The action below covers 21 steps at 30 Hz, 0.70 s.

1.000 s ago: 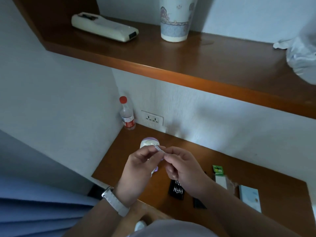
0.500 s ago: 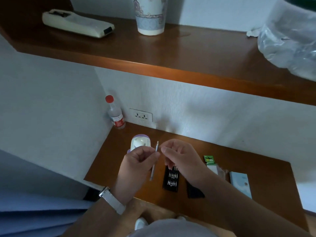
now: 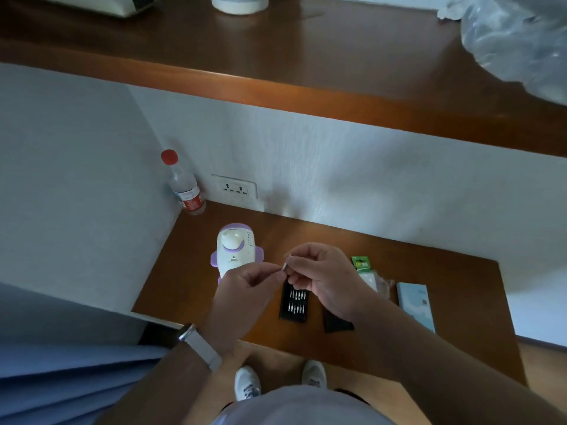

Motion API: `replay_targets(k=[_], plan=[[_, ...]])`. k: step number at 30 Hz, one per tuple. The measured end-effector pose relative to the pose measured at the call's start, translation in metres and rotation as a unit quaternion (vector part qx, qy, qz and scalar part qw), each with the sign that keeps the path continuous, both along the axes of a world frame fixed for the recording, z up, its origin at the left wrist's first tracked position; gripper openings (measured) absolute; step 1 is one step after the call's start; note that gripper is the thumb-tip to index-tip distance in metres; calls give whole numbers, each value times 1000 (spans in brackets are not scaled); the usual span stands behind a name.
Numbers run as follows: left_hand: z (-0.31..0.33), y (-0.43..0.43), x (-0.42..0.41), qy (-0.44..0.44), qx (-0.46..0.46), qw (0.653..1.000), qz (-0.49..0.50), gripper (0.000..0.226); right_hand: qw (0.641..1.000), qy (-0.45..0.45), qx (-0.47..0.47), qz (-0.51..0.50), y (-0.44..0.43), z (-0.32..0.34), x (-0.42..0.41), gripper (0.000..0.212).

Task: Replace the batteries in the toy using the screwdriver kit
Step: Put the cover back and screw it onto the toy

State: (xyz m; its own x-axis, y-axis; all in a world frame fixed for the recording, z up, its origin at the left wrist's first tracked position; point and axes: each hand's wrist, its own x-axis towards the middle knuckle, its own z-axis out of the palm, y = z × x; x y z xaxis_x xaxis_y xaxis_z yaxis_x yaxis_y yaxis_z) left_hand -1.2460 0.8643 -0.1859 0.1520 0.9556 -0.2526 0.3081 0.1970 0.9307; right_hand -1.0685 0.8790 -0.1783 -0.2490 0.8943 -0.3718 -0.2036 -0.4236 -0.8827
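A white and purple toy (image 3: 232, 251) lies on the wooden desk (image 3: 429, 289), just behind my left hand (image 3: 245, 289). My left hand grips a slim silver screwdriver (image 3: 284, 267), and only its short end shows between my hands. My right hand (image 3: 325, 277) pinches that end with its fingertips. Below my hands lies the open black bit case (image 3: 294, 303) with rows of silver bits. Its black lid (image 3: 337, 326) lies to the right of it. A green battery pack (image 3: 362, 263) lies right of my right hand.
A light blue box (image 3: 414, 305) lies at the desk's right. A red-capped bottle (image 3: 183, 188) stands in the back left corner beside a wall socket (image 3: 234, 188). A wooden shelf (image 3: 306, 96) overhangs the desk, with a plastic bag (image 3: 521, 41) on it.
The view has tilted down toward the desk. The screwdriver stood upright in my left hand; now it lies between my hands and my right fingers have closed on its end.
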Motion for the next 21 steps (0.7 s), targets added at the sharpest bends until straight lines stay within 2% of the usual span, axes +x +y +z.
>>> replay_targets(k=[3,8,11,13,16,21], plan=[[-10,0,3,9,-24,999,-22,6,1000,5,-13,-5,4,-10,3,21],[-38,-5,5,50,-49,997,-28,7,996,-14,-48,-76,13,-35,11,15],[-62,-7,6,49,-110,993,15,3,990,-68,-67,-107,22,-55,23,6],[-80,-6,9,62,-135,988,45,9,985,-112,-92,-98,25,-73,29,1],[-107,1,14,110,-140,982,58,12,973,-172,-131,-83,27,-103,33,5],[-141,22,30,165,-137,975,60,7,942,-311,-128,-12,30,-145,35,14]])
